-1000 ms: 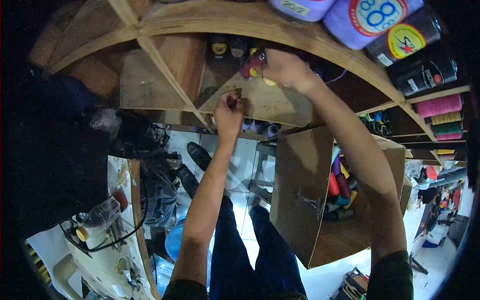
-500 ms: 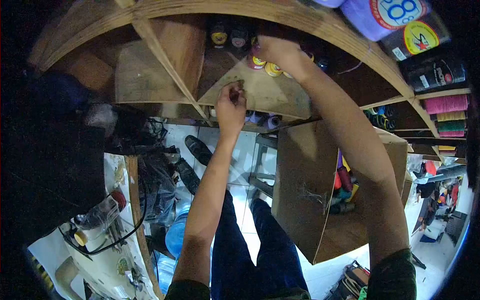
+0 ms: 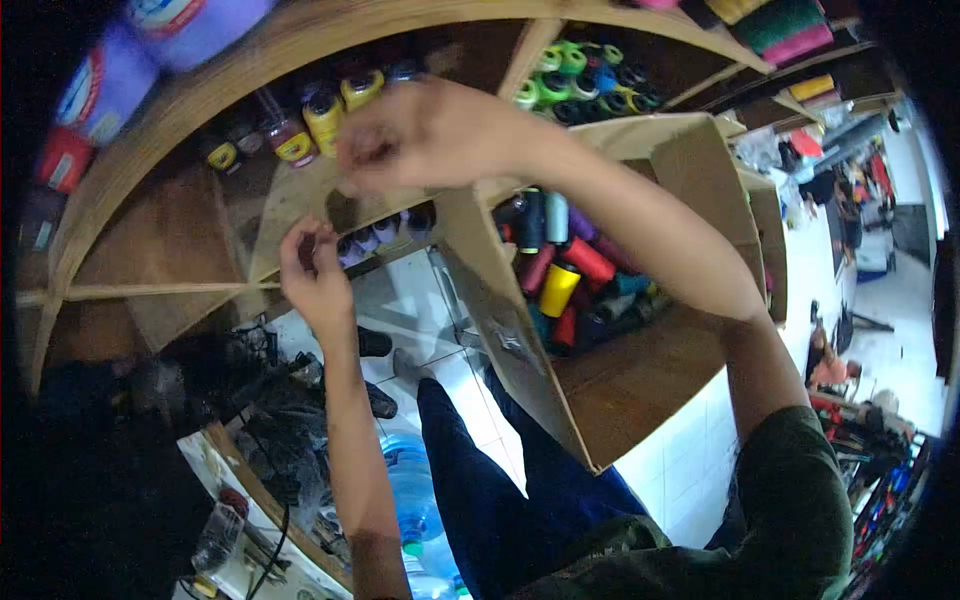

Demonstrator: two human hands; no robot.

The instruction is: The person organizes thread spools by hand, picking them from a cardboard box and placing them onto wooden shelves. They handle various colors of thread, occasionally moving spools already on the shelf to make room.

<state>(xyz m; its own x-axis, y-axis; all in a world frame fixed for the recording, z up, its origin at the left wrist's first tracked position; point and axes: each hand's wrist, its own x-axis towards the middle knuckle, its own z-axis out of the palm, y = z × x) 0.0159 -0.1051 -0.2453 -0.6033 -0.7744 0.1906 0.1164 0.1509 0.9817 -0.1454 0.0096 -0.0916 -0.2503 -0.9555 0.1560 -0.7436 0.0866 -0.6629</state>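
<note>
Basically, right hand (image 3: pixel 420 135) hovers loosely curled and empty near shelf spools (image 3: pixel 300 125); left hand (image 3: pixel 315 265), fingers pressed together, grips shelf edge (image 3: pixel 300 200). A careless reach could topple spools.

Small yellow-capped thread spools (image 3: pixel 318 120) stand in the curved wooden shelf (image 3: pixel 300 40); right of them, the open cardboard box (image 3: pixel 640 370) holds mixed thread cones (image 3: pixel 560 285).

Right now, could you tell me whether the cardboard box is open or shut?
Open: the cardboard box has its flaps folded out, and thread spools lie exposed inside.
</note>
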